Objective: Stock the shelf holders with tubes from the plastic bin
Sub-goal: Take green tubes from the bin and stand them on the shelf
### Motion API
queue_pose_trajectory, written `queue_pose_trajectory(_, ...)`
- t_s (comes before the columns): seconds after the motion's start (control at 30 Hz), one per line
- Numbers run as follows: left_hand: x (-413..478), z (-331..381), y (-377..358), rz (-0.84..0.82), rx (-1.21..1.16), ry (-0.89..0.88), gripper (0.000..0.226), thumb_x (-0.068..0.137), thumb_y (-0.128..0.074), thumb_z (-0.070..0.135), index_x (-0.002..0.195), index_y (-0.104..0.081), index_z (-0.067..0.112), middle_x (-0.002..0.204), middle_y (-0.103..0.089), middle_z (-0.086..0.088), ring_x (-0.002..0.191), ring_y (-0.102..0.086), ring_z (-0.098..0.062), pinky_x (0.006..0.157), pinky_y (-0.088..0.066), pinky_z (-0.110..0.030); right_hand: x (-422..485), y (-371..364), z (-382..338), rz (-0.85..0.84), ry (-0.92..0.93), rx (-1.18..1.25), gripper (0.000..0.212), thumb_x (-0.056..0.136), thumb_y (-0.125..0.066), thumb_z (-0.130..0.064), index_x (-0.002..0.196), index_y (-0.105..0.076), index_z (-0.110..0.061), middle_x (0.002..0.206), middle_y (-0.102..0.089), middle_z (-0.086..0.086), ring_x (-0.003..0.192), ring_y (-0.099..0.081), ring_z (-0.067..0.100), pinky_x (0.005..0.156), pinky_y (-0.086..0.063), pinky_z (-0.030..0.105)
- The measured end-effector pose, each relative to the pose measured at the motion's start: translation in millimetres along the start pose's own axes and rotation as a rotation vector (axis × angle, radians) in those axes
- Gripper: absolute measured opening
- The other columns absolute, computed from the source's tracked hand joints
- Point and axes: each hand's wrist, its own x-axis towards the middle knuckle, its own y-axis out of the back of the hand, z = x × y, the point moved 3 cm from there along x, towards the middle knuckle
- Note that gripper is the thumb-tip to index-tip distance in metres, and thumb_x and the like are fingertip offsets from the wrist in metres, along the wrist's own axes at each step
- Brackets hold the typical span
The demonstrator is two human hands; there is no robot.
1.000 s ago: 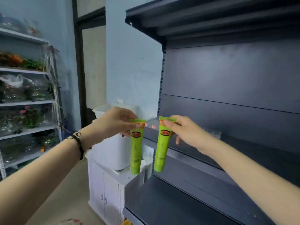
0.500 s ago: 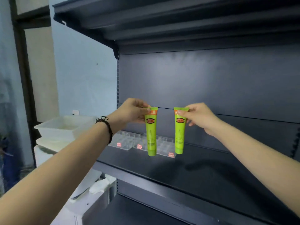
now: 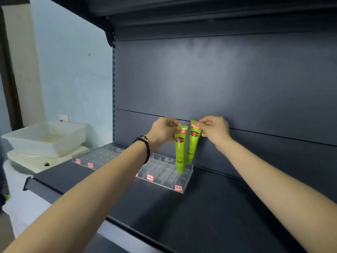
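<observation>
My left hand (image 3: 164,131) pinches the crimped top of a green tube (image 3: 180,152) that hangs cap down, its cap inside the clear acrylic holder (image 3: 164,175) on the dark shelf (image 3: 209,207). My right hand (image 3: 215,131) pinches a second green tube (image 3: 191,145) by its top, just behind and right of the first, its lower end at the holder's back row. A second clear holder (image 3: 96,157) lies further left on the shelf. The white plastic bin (image 3: 45,137) stands left of the shelf unit.
The shelf's dark back panel (image 3: 237,79) rises right behind the tubes, and an upper shelf (image 3: 200,11) overhangs. Under the bin lies a white lid or tray (image 3: 36,159) on a white cabinet. Red price tags mark the holders' front edges.
Both hands carried the tubes right and down from open air in front of the shelf to the right holder. The view swung right, away from the bin.
</observation>
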Motion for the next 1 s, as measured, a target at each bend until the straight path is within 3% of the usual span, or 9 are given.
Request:
queue_pose_trajectory(0.3,31.4,-17.8,-15.3,-0.078,0.019,0.008,0.019,0.091,-0.056,0.003,0.077,-0.058,0.015,0.091,-0.06,-0.014,0.07,-0.062,-0.02,0.067,-0.056,-0.026,20.3,-21.2,26.6,-0.083,-0.019,-0.077,0.027,0.082,-0.072,-0.013,0.061,-0.06,-0.024,0.065,-0.064,0.002,0.054,-0.056,0.022,0.072,-0.056,0.047)
queue_pose_trajectory(0.53,44.8,-19.0,-23.4,-0.1,0.015,-0.014,0.021,0.091,-0.055,0.002,0.076,-0.058,0.015,0.092,-0.06,-0.015,0.081,-0.061,-0.024,0.083,-0.056,-0.038,27.9,-27.0,38.4,-0.13,-0.064,-0.091,0.023,0.083,-0.068,-0.007,0.066,-0.062,-0.021,0.068,-0.064,0.007,0.059,-0.057,0.021,0.06,-0.054,0.031)
queue_pose_trajectory(0.8,54.2,-20.9,-25.9,-0.138,0.029,-0.033,0.017,0.092,-0.054,0.004,0.08,-0.059,0.014,0.093,-0.062,-0.014,0.081,-0.063,-0.022,0.081,-0.058,-0.037,29.9,-28.7,47.9,-0.113,-0.073,-0.101,0.023,0.082,-0.067,-0.009,0.064,-0.063,-0.023,0.064,-0.065,0.002,0.061,-0.061,0.021,0.056,-0.054,0.028)
queue_pose_trajectory(1.0,55.2,-16.4,-20.9,-0.195,-0.004,-0.046,0.018,0.094,-0.052,0.005,0.082,-0.058,0.016,0.09,-0.062,-0.01,0.071,-0.063,-0.016,0.067,-0.057,-0.025,41.2,-21.7,44.0,0.0,-0.091,-0.008,0.024,0.083,-0.071,-0.014,0.066,-0.06,-0.026,0.071,-0.066,0.001,0.058,-0.059,0.019,0.052,-0.049,0.027)
